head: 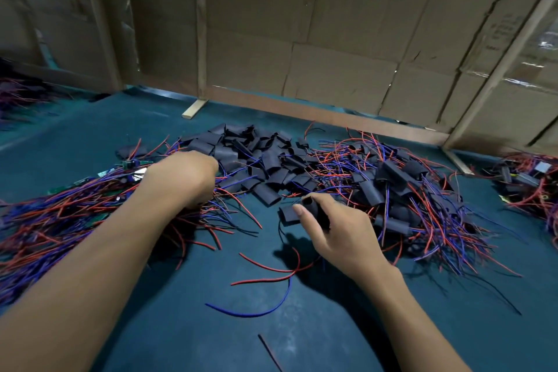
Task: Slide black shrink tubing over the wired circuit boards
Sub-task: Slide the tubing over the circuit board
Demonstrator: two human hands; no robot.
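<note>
Between wire heaps, right hand (338, 229) pinches tubing (290, 214) — left hand's (184, 178) grip hidden.

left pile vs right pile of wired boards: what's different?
The left pile shows bare green boards, with no tubing visible on them; the right pile has black sleeves over its pieces. The left pile's wires lie roughly parallel in a sheaf; the right pile's wires splay in all directions. The left hand grips wires in the left pile; the right pile is untouched. Both have red and blue leads on the teal mat.
</note>
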